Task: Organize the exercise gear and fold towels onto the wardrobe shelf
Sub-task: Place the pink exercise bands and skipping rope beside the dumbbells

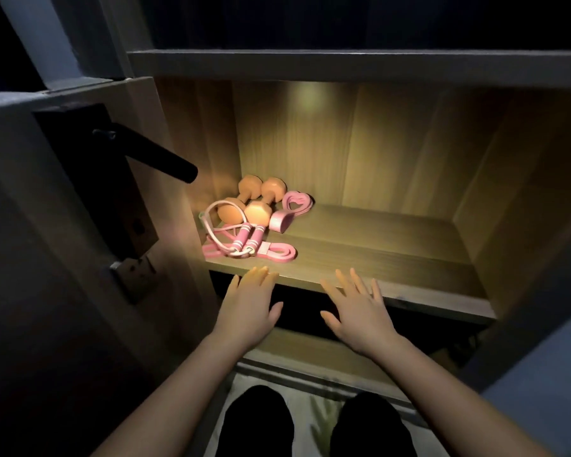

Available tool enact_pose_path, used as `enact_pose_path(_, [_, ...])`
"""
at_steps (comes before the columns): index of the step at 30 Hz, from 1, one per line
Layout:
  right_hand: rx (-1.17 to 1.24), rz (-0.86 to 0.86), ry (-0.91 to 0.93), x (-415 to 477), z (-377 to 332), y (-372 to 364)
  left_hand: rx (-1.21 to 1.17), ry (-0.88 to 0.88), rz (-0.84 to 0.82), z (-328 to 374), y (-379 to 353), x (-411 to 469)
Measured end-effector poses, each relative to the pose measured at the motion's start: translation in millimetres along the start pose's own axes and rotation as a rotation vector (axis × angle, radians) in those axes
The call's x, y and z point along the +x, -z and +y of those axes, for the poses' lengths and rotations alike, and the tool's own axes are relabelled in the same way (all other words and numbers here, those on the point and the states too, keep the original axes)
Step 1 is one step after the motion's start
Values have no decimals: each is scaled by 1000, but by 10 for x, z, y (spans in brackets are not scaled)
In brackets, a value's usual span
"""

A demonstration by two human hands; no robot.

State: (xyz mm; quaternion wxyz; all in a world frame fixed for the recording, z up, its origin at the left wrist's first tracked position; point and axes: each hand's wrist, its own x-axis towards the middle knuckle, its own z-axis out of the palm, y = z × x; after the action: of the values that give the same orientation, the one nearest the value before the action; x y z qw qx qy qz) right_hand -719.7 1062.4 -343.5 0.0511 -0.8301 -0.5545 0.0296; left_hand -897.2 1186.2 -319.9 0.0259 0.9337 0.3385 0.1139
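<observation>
Holding my left hand [249, 305] and right hand [356, 311] flat, fingers spread, empty, at shelf [376, 258] edge; dumbbells [248, 202], jump rope [241, 239] back-left.

- The wooden shelf [393, 245] is lit from above; the rest of the wardrobe is dark.
- Two orange dumbbells [259, 211] lie side by side in the shelf's back left corner.
- A pink heart-shaped piece [294, 202] lies just to their right.
- A pink jump rope [249, 237] lies in front of the dumbbells, on a flat pink band [279, 253], near the front left corner.
- The left hand [249, 308] and right hand [356, 311] are flat, palms down, fingers spread, with fingertips at the shelf's front edge.
- A black door handle [159, 153] sticks out at left.
</observation>
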Motion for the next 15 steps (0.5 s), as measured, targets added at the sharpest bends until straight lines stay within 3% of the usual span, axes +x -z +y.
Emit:
enact_pose_path(7, [-35, 25, -21, -55, 263, 99, 10, -21, -52, 228, -40, -61])
enact_pose_path(11, [-22, -70, -45, 222, 494, 240, -75, -63, -139, 352, 17, 233])
enact_pose_path(15, [1, -193, -95, 229, 678, 825, -156, -94, -233, 561, 492, 470])
